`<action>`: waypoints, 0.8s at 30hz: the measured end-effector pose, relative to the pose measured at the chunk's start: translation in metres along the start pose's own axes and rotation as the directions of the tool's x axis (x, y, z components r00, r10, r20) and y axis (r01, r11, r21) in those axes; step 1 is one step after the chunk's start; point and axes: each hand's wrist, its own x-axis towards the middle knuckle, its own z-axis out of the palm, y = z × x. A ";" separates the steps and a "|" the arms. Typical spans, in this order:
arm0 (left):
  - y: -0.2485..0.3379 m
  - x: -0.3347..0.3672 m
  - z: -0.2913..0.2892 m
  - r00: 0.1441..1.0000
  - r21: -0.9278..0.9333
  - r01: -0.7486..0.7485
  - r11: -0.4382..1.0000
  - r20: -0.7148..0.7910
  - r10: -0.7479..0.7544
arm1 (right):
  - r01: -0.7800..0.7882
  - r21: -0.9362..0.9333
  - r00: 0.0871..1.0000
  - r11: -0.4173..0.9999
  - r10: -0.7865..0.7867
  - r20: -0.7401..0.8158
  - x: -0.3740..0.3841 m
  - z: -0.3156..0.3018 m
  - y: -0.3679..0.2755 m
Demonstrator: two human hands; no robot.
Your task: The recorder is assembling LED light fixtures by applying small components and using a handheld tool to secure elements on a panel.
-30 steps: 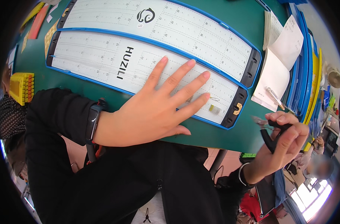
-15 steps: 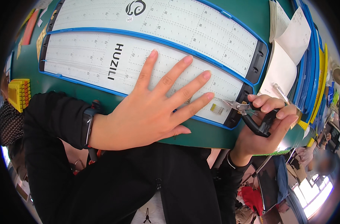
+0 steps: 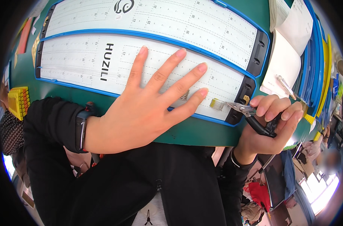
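Head view: left hand [image 3: 143, 101] partly hides blue-edged case [image 3: 156, 35]; notebook [image 3: 285, 56], pen [image 3: 285, 87] nearby.

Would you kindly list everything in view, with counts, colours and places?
Folding case: one, white with blue edges, open on the table
Wiry clusters: two, yellowish and dark, on the case's near half
Pliers: one, silver with black handles, over the case's right end
Notebook: one, white, open, right of the case
Pen: one, silvery, on the notebook
Stacked flat pieces: several, blue and yellow, far right
Ridged block: one, yellow and orange, left edge
Strip: one, orange, upper left
Cloth: one, red, lower right
Table: one, green, underneath
Other person: one, blurred, far right
Watch: one, dark, lower left, worn
Wristband: one, white, lower right, worn
Left hand: one, bare, spread over the case
Right hand: one, bare, gripping the pliers
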 end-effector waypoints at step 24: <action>0.001 0.001 0.000 1.000 0.006 0.003 1.000 0.020 -0.003 | -0.033 0.032 0.999 0.999 0.033 -0.017 -0.005 0.000 -0.001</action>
